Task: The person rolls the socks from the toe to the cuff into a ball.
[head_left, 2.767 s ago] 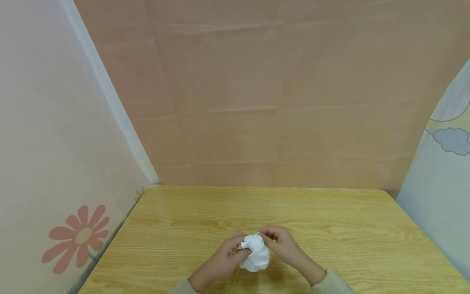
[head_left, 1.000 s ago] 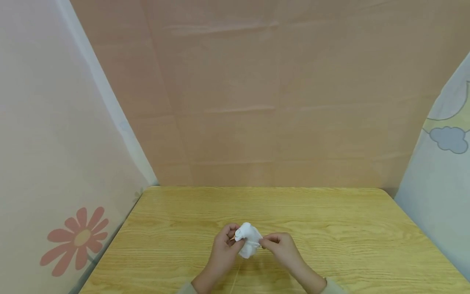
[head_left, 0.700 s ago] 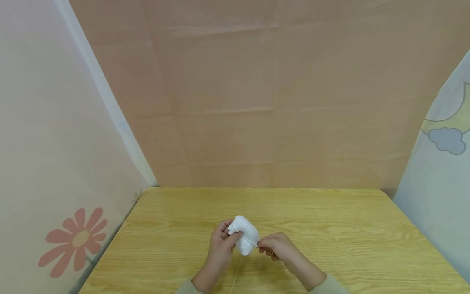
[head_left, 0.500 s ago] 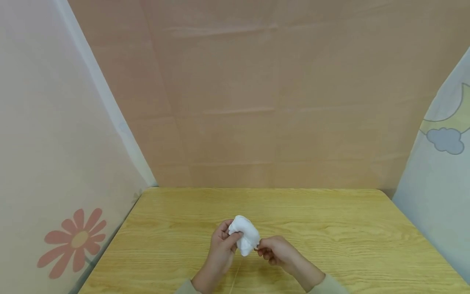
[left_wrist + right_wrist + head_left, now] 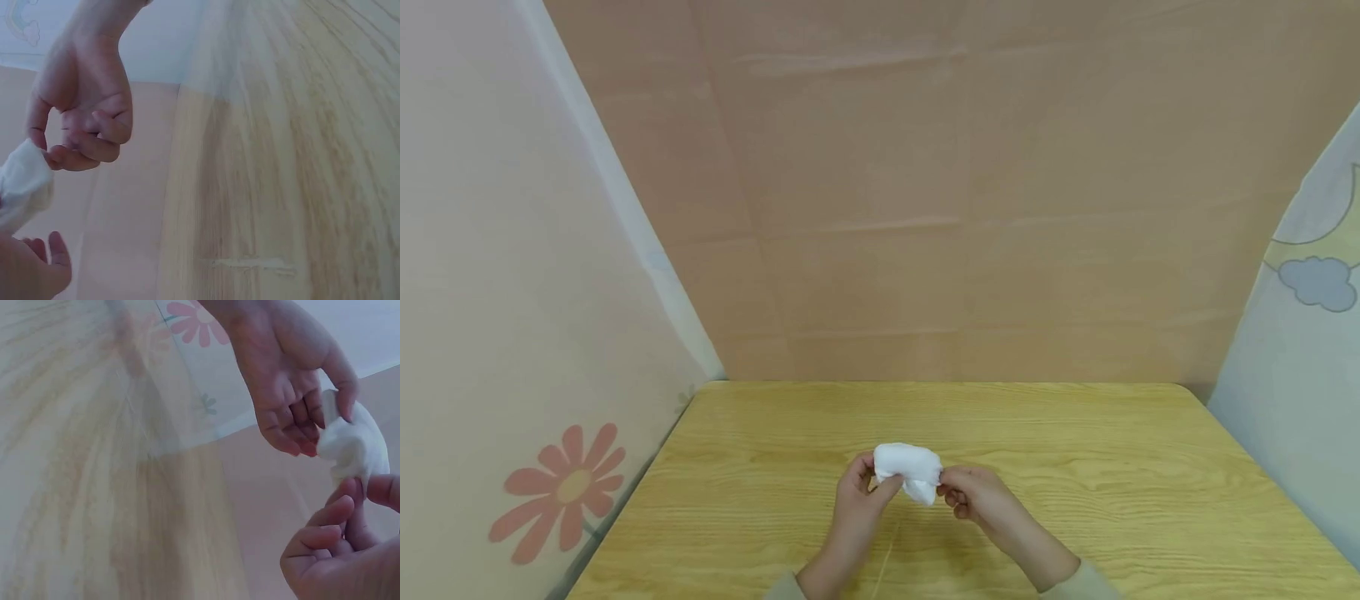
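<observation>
A small bundle of soft white cloth (image 5: 907,460) is held up over the table, between both hands. It is rolled into a thick band along the top, with a loose flap hanging below. My left hand (image 5: 856,508) grips its left end, thumb across the front and fingers behind. At the right end, the thumb and forefinger of my right hand (image 5: 988,504) pinch the edge. The right wrist view shows the cloth (image 5: 359,447) bunched and creased, with the right fingertips (image 5: 350,487) tugging at its lower edge. The left wrist view catches only part of the cloth (image 5: 25,178).
Both hands work above the front middle of a wood-grain table (image 5: 760,450). A plain pinkish-brown sheet (image 5: 865,208) stands behind it. Pale printed sheets flank it, with a flower (image 5: 571,487) on the left and a cloud (image 5: 1318,283) on the right.
The cloth has gone from a rounded ball to a curved, then a straighter level roll. My right hand has shifted from its top to its right end, and my left hand has moved slightly away from me.
</observation>
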Available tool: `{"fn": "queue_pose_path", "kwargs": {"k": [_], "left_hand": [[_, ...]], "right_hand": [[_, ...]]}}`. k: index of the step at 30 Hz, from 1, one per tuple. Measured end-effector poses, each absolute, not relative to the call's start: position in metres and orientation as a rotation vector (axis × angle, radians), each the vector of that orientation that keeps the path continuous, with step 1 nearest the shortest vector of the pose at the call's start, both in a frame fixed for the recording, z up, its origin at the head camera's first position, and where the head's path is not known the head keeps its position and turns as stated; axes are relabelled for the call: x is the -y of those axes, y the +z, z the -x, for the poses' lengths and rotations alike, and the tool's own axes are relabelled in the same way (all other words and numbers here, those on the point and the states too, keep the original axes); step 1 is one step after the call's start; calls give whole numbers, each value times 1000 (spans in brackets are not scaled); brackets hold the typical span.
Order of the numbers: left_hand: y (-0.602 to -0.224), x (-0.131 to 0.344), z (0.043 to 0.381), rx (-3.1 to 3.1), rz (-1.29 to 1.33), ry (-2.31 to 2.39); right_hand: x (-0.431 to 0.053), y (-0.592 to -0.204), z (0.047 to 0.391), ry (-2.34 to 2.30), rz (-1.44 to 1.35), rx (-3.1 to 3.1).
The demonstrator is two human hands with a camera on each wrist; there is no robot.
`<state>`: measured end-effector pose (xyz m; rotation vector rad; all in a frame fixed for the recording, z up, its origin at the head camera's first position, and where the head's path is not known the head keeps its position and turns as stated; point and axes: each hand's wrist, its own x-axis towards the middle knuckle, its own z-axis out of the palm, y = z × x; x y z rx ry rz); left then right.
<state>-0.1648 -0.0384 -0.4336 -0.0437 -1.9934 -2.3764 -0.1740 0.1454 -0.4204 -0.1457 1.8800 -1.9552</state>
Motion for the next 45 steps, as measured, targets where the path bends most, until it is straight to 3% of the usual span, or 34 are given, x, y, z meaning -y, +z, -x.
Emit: {"fn": "queue_pose_path", "kwargs": {"k": [13, 21, 30, 45], "left_hand": [[-441, 45, 160, 2266, 266, -2386], [-445, 49, 161, 2400, 383, -2528], [-446, 48, 163, 2319, 281, -2476], [-450, 51, 163, 2263, 363, -2534]], "right_hand": [[-151, -416, 173, -2042, 63, -1861], [-154, -410, 172, -1942, 179, -1972], [-139, -411, 156, -1936, 31, -2533], [-128, -417, 148, -1752, 223, -2780]]}}
